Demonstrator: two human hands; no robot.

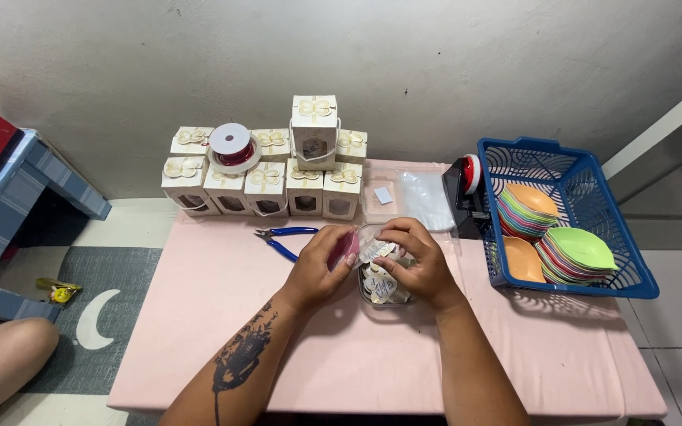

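1. Pink cloth covers the table (199,347); at its back edge, toward the left, cream gift boxes (266,185) stand in rows, one more stacked on top at the right.
2. On the boxes at the left lies a white spool of red ribbon (233,147).
3. Just in front of the boxes, blue-handled pliers (284,239) lie flat on the cloth.
4. Near the table's middle, the left hand (321,268) is curled around a small pink piece (346,248), held between thumb and fingers.
5. Touching it, a clear plastic tub (384,284) of small paper tags sits under both hands.
6. The right hand (416,264) rests over the tub, fingers bent and pinching a pale tag (376,252).
7. Behind the tub lie a clear lid (384,196) and a clear bag (426,199).
8. Farther right stands a black tape dispenser (464,193).
9. At the right edge, a blue basket (593,197) holds stacks of coloured leaf-shaped dishes (574,252).
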